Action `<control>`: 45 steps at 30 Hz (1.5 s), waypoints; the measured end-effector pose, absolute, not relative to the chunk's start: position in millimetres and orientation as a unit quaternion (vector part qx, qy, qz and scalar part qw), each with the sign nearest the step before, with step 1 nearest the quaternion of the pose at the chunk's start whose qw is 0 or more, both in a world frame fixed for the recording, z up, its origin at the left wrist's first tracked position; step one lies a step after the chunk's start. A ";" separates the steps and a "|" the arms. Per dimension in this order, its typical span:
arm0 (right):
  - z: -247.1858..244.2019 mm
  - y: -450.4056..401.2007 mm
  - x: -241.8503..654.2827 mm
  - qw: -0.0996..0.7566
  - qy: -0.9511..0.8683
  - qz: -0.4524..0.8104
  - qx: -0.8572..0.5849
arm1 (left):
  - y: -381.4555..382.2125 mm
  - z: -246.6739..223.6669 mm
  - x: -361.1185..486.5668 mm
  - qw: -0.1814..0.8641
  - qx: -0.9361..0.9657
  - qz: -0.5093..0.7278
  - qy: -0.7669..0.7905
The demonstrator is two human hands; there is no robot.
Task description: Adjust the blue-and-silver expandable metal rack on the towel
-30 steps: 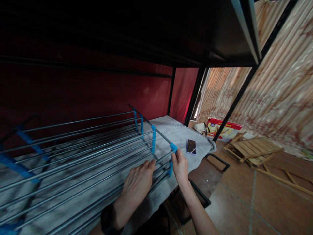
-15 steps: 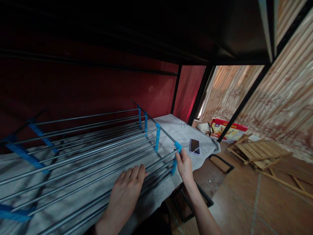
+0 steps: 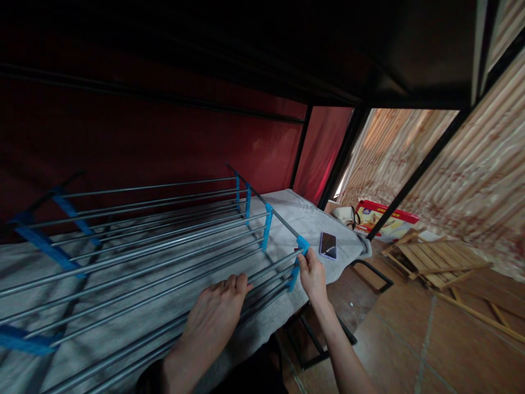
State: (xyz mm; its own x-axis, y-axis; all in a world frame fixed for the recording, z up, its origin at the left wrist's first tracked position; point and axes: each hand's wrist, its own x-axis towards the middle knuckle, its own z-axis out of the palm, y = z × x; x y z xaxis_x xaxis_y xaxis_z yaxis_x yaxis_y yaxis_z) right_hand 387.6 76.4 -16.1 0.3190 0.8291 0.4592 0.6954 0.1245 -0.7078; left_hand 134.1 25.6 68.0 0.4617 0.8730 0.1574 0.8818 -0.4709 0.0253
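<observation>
A rack of grey metal rods (image 3: 164,238) joined by blue plastic connectors (image 3: 267,225) lies on a grey cloth (image 3: 283,201). My left hand (image 3: 221,306) is wrapped over a front rod, its fingers curling down out of sight beneath it. With thumb and fingers my right hand (image 3: 312,273) grips the blue connector (image 3: 302,244) at the near right corner, where a rod end meets it. Part of that connector is covered by the fingers. More blue brackets (image 3: 47,249) hold the rods at the left end.
On the cloth to the right lies a phone (image 3: 328,245). Beyond it are a red and yellow box (image 3: 383,219) and folded wooden furniture (image 3: 443,257) on the tiled floor. A black frame (image 3: 348,148) rises around the surface, with a dark panel low overhead.
The view has shifted slightly. Both hands keep their places on the rack; the left hand has rolled a little, with its knuckles lower over the rod.
</observation>
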 end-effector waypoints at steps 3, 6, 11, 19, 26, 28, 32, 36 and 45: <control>-16.9 77.1 388.6 0.476 -0.582 0.073 -0.655 | 24.7 67.9 133.1 0.031 -0.858 -0.076 -0.507; -17.2 77.3 389.1 0.477 -0.583 0.070 -0.654 | 24.0 68.7 132.6 0.033 -0.857 -0.071 -0.509; -15.4 76.2 389.1 0.481 -0.578 0.051 -0.657 | 24.3 66.7 132.0 0.037 -0.860 -0.087 -0.501; -14.2 76.3 396.1 0.493 -0.588 0.082 -0.636 | 23.9 69.3 135.5 0.013 -0.851 -0.074 -0.519; -26.5 68.3 392.9 0.590 -0.544 0.151 -0.578 | 2.6 58.4 120.3 0.120 -0.892 -0.173 -0.400; -39.3 51.8 386.5 0.633 -0.494 0.118 -0.585 | -16.0 40.2 100.0 0.114 -0.924 -0.180 -0.317; -80.3 5.9 363.0 0.603 -0.513 0.114 -0.601 | -63.3 -17.8 48.1 0.047 -0.930 -0.142 -0.337; -118.2 -31.1 329.0 0.467 -0.688 0.185 -0.524 | -113.3 -68.1 5.9 -0.062 -0.860 -0.130 -0.490; -106.1 -30.8 235.9 0.354 -0.885 0.053 -0.298 | -155.9 -100.0 -18.7 -0.291 -0.416 -0.429 -0.747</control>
State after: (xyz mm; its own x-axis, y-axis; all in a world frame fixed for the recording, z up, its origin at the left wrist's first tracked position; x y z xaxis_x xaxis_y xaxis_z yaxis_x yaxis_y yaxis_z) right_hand 235.9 -30.8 -106.1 -0.5720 0.5653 0.5944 0.4904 0.8165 -0.3046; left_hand -18.7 -155.9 -100.0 -0.4851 0.8710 -0.0780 0.3711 0.2858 0.8835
